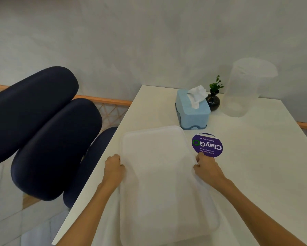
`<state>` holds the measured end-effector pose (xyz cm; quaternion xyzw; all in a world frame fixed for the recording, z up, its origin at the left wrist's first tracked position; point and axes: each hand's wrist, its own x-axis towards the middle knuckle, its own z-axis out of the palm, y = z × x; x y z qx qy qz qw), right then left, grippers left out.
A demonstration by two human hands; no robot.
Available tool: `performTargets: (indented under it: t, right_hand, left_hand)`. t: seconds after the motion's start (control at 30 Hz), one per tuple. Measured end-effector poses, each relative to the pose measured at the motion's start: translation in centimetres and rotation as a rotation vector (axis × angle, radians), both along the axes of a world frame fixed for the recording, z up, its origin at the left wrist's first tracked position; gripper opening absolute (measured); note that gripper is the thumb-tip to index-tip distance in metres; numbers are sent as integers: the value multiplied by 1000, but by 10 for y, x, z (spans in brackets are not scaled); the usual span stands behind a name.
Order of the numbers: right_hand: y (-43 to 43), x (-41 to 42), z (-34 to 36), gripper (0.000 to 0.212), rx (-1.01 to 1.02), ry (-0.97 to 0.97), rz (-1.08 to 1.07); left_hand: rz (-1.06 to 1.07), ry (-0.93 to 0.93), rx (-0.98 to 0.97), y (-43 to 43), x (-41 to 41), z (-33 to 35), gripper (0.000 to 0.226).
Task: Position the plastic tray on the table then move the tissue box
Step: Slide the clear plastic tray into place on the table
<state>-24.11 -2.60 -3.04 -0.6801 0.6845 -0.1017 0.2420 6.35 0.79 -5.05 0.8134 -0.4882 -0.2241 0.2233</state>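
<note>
A translucent white plastic tray (158,167) lies flat on the white table (255,166), its long side running away from me. My left hand (114,167) grips its left rim and my right hand (206,166) grips its right rim, both about a third of the way down from the far end. A light blue tissue box (191,112) with a white tissue sticking out of the top stands just beyond the tray's far right corner, close to it.
A round purple sticker (207,145) lies on the table right of the tray. A small black vase with a green plant (213,100) and a clear plastic jug (241,91) stand behind the tissue box near the wall. Dark blue padded chairs (51,142) stand left of the table.
</note>
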Motion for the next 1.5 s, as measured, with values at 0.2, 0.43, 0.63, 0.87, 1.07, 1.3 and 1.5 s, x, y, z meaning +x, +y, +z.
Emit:
performTargets:
  t: [0.2,0.43,0.63,0.87,1.07,1.3,1.5]
  right_hand:
    - [-6,37,4,11,56,-13,-5]
    - [-20,78,9,16,103,-20,-107]
    - [-28,96,10,18,106,14,-188]
    - [-28,104,11,17,118,54,-283]
    - [-27,108,15,20,143,66,-291]
    - [-24,105,15,16,139,37,-330]
    - [-39,78,29,25,88,-145,-491]
  left_hand:
    - [-53,-111,-10,-40,37,7,31]
    - [-214,-107,-21,-94,72,20,16]
    - [-323,-23,-50,-121,85,22,19]
    - [-379,60,-61,-131,93,17,21]
    - [-375,86,-82,-128,94,16,21]
    - [-397,133,-59,-130,98,18,20]
    - [-401,167,-105,-166,85,44,41]
